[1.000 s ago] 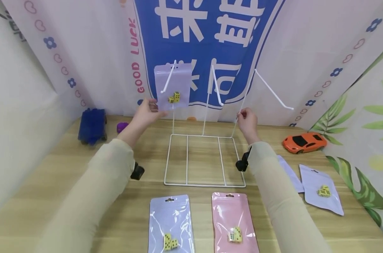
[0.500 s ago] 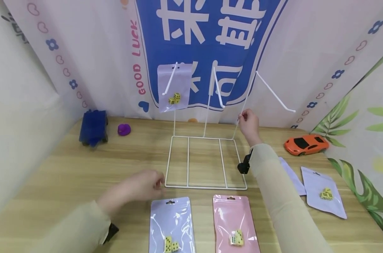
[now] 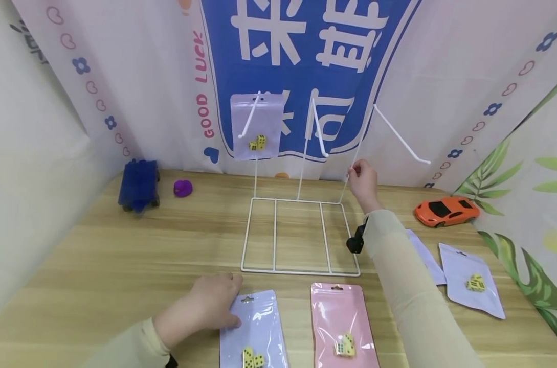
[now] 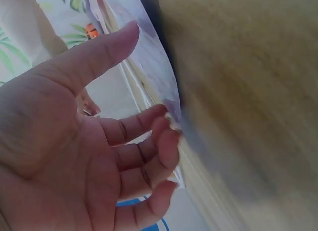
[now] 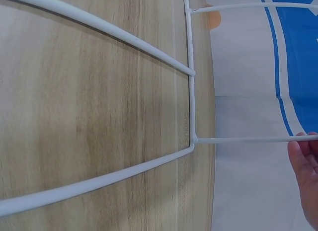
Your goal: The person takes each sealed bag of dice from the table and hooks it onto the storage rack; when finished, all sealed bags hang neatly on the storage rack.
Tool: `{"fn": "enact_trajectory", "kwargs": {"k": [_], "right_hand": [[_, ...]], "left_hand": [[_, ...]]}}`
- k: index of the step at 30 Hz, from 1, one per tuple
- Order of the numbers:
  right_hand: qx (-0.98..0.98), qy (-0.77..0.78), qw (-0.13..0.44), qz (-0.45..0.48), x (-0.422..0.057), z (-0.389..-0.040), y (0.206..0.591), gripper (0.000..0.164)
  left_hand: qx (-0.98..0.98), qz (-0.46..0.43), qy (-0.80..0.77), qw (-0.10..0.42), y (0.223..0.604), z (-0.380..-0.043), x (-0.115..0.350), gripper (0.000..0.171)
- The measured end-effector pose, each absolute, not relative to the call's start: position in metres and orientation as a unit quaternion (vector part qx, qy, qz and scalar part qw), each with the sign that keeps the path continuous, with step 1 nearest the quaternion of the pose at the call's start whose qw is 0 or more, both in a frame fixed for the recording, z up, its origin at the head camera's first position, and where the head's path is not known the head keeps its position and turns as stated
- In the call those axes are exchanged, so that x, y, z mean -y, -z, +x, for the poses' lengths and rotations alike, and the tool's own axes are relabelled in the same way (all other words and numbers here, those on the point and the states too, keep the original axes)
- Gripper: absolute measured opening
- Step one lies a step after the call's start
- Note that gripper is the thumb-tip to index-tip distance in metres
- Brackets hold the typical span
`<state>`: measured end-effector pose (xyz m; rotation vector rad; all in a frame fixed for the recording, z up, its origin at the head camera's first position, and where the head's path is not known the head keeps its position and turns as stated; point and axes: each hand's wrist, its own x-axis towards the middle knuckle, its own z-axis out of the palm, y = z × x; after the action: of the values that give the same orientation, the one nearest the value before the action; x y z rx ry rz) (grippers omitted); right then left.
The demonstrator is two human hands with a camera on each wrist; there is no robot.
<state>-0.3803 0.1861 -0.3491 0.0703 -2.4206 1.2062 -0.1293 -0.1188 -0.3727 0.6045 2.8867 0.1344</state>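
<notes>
My left hand (image 3: 209,304) lies at the upper left of a lilac zip bag (image 3: 262,329) holding yellow dice, flat on the table. Its thumb overlaps the bag; in the left wrist view the fingers (image 4: 161,154) are loosely bent by the bag's corner, with a gap to the thumb. My right hand (image 3: 363,184) pinches the right upright of a white wire display rack (image 3: 301,273), as the right wrist view also shows. From the rack's left hook hangs another lilac bag of dice (image 3: 246,120). The middle hook (image 3: 319,128) and right hook (image 3: 400,134) carry nothing.
A pink bag of dice (image 3: 335,314) lies right of the lilac one. Two more lilac bags, one with dice (image 3: 462,266) showing, lie beyond my right forearm. An orange toy car (image 3: 446,211), a blue toy vehicle (image 3: 138,185) and a small purple object (image 3: 183,188) stand farther back.
My left hand has let go of the hanging lilac bag and come down toward me to the lilac bag on the table. My right hand stays on the rack's upright.
</notes>
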Motion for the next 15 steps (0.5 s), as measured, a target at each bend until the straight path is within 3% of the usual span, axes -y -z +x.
{"fn": "enact_trajectory", "kwargs": {"k": [8,15], "right_hand": [[0.874,-0.434,0.216,0.033,-0.1876,-0.3825,0.3505,0.01],[0.876,-0.431,0.215,0.031,-0.1885,-0.3822,0.3499,0.01]], "left_hand": [[-0.971,0.208,-0.066,0.1,0.3776,-0.128,0.1174,0.054],[-0.958,0.25,-0.12,0.079,0.377,-0.1315,0.1168,0.028]]}}
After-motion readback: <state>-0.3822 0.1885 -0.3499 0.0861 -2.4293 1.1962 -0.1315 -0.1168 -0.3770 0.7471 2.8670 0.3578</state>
